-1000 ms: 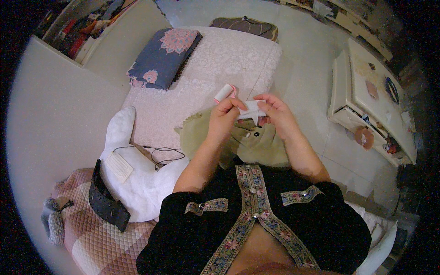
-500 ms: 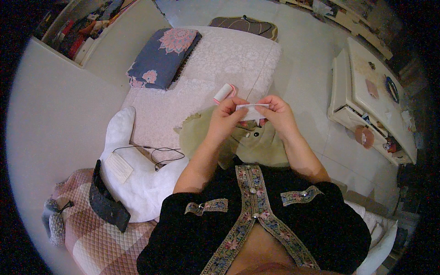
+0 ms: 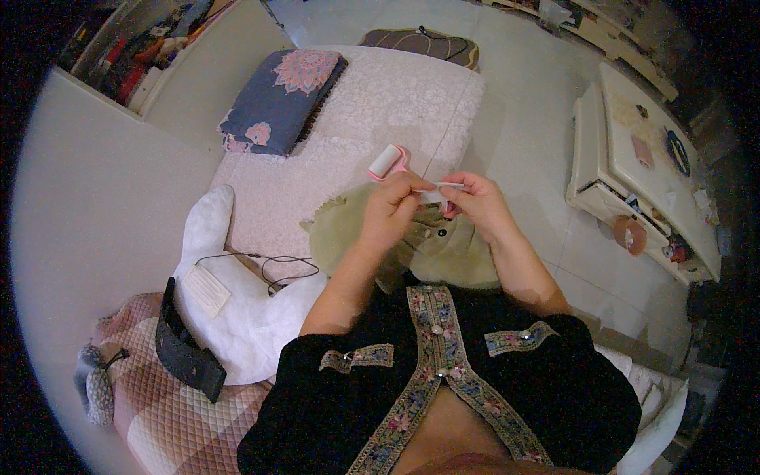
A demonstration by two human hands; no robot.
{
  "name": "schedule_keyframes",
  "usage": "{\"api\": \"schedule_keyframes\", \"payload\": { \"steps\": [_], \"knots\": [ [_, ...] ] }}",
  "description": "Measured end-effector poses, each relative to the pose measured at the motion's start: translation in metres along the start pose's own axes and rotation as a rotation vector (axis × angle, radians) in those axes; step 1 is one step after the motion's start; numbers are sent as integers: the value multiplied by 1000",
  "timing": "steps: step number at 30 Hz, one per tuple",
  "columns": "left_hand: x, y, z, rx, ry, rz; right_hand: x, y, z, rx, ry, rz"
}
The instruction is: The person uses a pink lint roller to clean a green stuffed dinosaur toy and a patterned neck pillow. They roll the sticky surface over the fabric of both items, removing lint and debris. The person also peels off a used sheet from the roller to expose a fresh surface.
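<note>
My left hand point(image 3: 389, 207) and my right hand point(image 3: 481, 207) are close together in the middle, each closed in a pinch. Between their fingertips is a white sheet point(image 3: 454, 185), seen now as a thin strip; it looks like paper, but I cannot tell for certain. Just beyond my left hand, a lint roller point(image 3: 386, 161) with a white roll and pink frame lies on the pale cloth. Below both hands a green plush toy point(image 3: 336, 233) with a black eye rests against me, partly hidden by my left forearm.
A folded blue cloth with pink flowers point(image 3: 277, 103) lies on the pale lace-patterned cover point(image 3: 404, 87). At left are a white plush piece point(image 3: 253, 324), a black cable point(image 3: 277, 265) and a black strap point(image 3: 182, 348). A cream cabinet point(image 3: 633, 174) stands right.
The white sheet was spread flat between both hands; now it shows as a narrow strip. My left fingers have turned over it, and more of the lint roller's pink frame shows.
</note>
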State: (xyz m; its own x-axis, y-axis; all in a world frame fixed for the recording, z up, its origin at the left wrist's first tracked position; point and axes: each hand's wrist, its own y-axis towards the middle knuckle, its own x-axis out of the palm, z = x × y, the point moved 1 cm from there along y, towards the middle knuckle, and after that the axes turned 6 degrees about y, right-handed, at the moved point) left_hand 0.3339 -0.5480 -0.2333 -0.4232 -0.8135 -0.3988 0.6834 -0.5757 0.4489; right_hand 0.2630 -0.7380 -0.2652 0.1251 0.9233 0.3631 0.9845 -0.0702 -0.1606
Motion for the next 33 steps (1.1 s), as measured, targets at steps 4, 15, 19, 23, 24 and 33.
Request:
{"api": "schedule_keyframes", "payload": {
  "steps": [4,15,19,23,24,33],
  "knots": [
    [3,-5,11,-382,-310,-41,4,-4,-2,-107,-81,43],
    [-3,-4,5,125,212,-42,6,-13,-14,72,112,-87],
    [0,-1,4,191,230,-74,-5,-8,-7,83,36,-95],
    [11,-3,15,-206,-150,-15,-10,-5,5,-90,-110,-74],
    [11,-4,9,-197,-86,-50,-8,-6,3,-128,-163,-64],
    [8,-2,3,-314,160,-277,-10,-15,3,-391,-699,-13]
  ]
}}
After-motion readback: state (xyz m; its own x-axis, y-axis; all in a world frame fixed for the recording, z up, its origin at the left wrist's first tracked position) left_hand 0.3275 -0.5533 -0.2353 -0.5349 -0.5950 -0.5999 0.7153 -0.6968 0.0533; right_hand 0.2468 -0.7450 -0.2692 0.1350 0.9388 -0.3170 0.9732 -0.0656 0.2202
